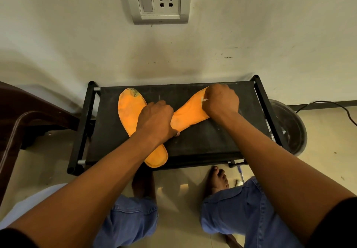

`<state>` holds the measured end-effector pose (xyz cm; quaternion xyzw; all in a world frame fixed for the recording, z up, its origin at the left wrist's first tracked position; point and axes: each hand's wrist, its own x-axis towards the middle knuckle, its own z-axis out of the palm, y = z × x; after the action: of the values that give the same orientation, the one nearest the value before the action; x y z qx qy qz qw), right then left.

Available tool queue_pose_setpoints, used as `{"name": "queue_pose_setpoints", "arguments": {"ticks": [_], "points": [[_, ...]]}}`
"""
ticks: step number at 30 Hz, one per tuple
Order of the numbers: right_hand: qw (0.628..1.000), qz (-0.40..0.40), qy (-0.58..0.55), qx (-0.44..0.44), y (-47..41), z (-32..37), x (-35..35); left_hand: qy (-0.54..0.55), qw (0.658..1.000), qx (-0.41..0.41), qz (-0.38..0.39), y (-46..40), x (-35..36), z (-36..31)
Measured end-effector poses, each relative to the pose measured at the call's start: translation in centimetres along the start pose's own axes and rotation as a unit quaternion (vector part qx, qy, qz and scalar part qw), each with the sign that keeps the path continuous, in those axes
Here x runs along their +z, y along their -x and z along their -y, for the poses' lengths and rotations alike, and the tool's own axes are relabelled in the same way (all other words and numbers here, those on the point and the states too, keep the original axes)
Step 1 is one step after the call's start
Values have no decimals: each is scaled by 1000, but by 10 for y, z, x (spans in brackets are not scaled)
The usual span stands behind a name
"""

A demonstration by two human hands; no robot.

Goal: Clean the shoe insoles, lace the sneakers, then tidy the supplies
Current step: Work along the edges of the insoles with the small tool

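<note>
Two orange insoles are laid on a low black rack (212, 137) w/ a fabric top, set against a scuffed white wall (270, 35). The left insole (129, 110) runs from the rack's far-left area down to the near edge, where its heel end overhangs slightly; a dark grimy patch is seen at its toe end. The right insole (188, 115) is angled from centre up toward the far right, and its near end meets the left insole under the left hand, so a V shape is formed.

The left hand (155, 119) is pressed knuckles-up over the spot where the insoles meet; its fingers are curled under and mostly hidden, so what they clamp on can't be told. The right hand (221, 100) is held as a fist over the toe half of the right insole, fingers closed together on a small white item (204, 99), only a scrap of which shows; cloth or brush can't be told.

A switch and socket plate (157, 0) is mounted on the wall above. A brown plastic chair (23, 116) stands at left, a dark round bucket (289, 126) at right behind the rack, w/ a black cable (328, 103) running along the floor edge. Denim-clad knees and a bare foot (219, 180) are seen below the rack on a tiled floor.
</note>
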<state>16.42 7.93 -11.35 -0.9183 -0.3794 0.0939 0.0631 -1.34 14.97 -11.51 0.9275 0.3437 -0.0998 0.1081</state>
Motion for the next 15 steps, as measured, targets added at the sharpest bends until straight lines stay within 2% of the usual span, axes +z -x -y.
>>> {"name": "queue_pose_setpoints", "arguments": {"ticks": [4,6,8,11,13,15], "points": [[992,70,-27,-106,10,21,11,1,1000,1,4,1,-3,0],[988,83,-12,-130,14,28,14,3,1000,-2,6,1,-3,1],[992,56,14,-113,15,26,12,6,1000,-3,8,1,-2,1],[999,-14,31,-18,4,10,4,8,1000,1,6,0,-1,2],[999,-28,13,28,-3,-1,0,10,1000,3,1,0,0,1],[999,-25,5,29,-3,-1,-1,9,1000,5,-2,0,0,1]]}}
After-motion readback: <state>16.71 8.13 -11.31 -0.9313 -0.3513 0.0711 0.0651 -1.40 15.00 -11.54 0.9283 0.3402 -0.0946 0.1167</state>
